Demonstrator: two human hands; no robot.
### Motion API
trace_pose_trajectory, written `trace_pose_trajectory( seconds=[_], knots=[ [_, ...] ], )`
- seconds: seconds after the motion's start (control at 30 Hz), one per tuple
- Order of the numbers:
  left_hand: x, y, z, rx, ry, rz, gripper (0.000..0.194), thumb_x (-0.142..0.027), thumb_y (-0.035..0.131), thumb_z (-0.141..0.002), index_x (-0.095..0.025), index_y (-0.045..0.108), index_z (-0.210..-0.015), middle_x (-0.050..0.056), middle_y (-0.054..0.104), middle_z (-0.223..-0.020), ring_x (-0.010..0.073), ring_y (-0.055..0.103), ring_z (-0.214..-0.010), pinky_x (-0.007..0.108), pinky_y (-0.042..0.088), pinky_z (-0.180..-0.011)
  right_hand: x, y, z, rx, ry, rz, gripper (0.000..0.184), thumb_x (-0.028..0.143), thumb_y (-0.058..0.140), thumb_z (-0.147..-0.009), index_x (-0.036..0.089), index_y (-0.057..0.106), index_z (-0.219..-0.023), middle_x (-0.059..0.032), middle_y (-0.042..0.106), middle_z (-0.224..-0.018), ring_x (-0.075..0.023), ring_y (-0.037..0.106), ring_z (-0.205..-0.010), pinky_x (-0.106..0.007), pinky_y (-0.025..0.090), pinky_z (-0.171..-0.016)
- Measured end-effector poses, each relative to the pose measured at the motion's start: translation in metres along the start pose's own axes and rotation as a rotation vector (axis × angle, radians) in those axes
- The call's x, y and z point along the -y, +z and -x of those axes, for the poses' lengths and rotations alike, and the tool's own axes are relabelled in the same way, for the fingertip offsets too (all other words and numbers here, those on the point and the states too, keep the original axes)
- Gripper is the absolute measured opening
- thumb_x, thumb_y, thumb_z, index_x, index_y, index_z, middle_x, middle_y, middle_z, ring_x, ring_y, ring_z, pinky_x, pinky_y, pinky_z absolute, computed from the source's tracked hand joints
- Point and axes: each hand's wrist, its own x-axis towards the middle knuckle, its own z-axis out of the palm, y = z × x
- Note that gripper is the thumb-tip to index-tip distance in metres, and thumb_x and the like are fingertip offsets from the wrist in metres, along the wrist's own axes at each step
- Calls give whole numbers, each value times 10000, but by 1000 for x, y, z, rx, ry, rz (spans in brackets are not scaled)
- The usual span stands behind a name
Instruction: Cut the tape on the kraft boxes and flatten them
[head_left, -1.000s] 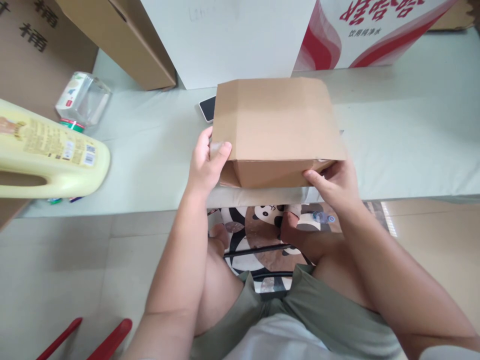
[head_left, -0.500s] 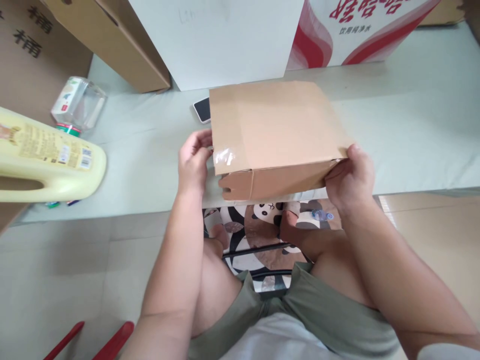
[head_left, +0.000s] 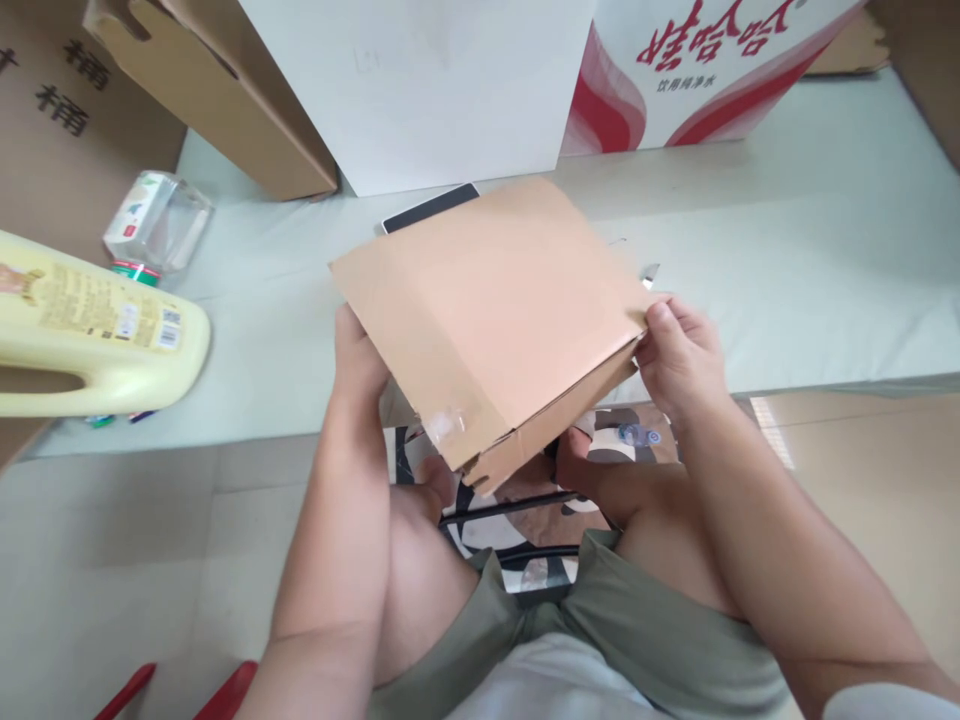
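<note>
A flat brown cardboard box (head_left: 510,300) is held at a slant over the front edge of the table, its near left corner pointing toward my lap. Clear tape shines on that corner. My right hand (head_left: 679,345) pinches the box's right corner, thumb on top. At the left side, my left hand (head_left: 358,355) grips the edge from below, its fingers mostly hidden under the cardboard. Behind the box lies a phone (head_left: 429,208) with a dark screen, partly covered. Near the right corner, a small blade-like metal piece (head_left: 650,274) shows on the cloth.
A pale green cloth covers the table (head_left: 810,260). A yellow jug (head_left: 112,330) and a clear plastic container (head_left: 161,220) lie at the left. Along the back stand a white box (head_left: 427,90), a red-and-white carton (head_left: 675,90) and a tall brown carton (head_left: 225,100).
The box has turned, its near left corner swinging toward me and its left side shifting left. My left hand has moved under the edge. More of the phone shows, and the metal piece has come into view.
</note>
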Motion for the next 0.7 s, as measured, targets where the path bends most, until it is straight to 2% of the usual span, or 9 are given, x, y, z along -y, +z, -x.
trace_pose_trajectory(
  seconds=[0.1,0.2,0.27,0.33,0.43,0.5,0.57,0.63,0.7],
  knots=[
    [-11,7,5,-90,-1,38,315,-429,902,-595,-220,685,-690,-34,707,-696,172,600,-706,359,495,-625,4,0,0,-3,24,101,398,632,705,-793,243,634,-832,10,564,-675,-131,484,-577,-290,396,-552],
    [-9,9,2,-56,-79,179,327,-538,813,-648,-278,721,-825,-30,767,-821,294,704,-962,500,575,-791,8,1,0,-6,-57,307,276,502,722,-787,238,652,-826,-6,601,-715,-169,565,-683,-338,492,-662],
    [-4,9,-3,-12,-159,241,351,-560,802,-631,-306,714,-858,-33,786,-880,344,685,-1137,562,573,-893,8,0,-1,-42,-168,412,256,478,723,-772,242,667,-851,-44,672,-871,-210,629,-839,-384,536,-777],
    [-3,9,-5,-18,-255,236,340,-531,818,-615,-301,701,-836,-30,783,-857,334,699,-1099,545,590,-862,6,-2,-3,-59,-183,394,310,492,726,-768,250,683,-957,-67,704,-1031,-226,653,-939,-391,551,-812],
    [-15,19,10,-74,-418,263,309,-492,822,-638,-262,673,-780,-12,755,-736,272,717,-823,474,622,-718,3,-5,-4,51,69,239,396,502,766,-743,227,685,-1016,-46,704,-886,-174,631,-732,-317,513,-621],
    [-29,29,32,-44,-446,346,326,-547,764,-748,-254,704,-879,1,777,-809,273,728,-809,469,644,-718,3,-4,-4,114,221,142,403,512,804,-706,210,680,-942,-9,650,-743,-128,552,-590,-279,445,-531],
    [-41,38,54,-21,-355,360,368,-577,666,-859,-266,724,-1047,0,795,-998,280,754,-914,456,661,-763,4,-1,-2,132,268,42,449,602,791,-704,215,664,-892,0,627,-713,-126,547,-578,-280,446,-532],
    [-44,41,65,-2,-322,349,399,-625,619,-885,-273,722,-1044,10,793,-985,288,764,-899,450,666,-741,6,1,-1,181,270,-55,570,783,662,-731,231,651,-872,-21,643,-729,-171,611,-640,-319,500,-580],
    [-38,39,60,30,-290,275,513,-731,538,-900,-266,723,-1016,36,796,-943,288,766,-880,453,666,-769,8,2,0,265,301,-93,681,900,519,-736,242,647,-855,-49,670,-747,-225,666,-714,-360,530,-615]
  ],
)
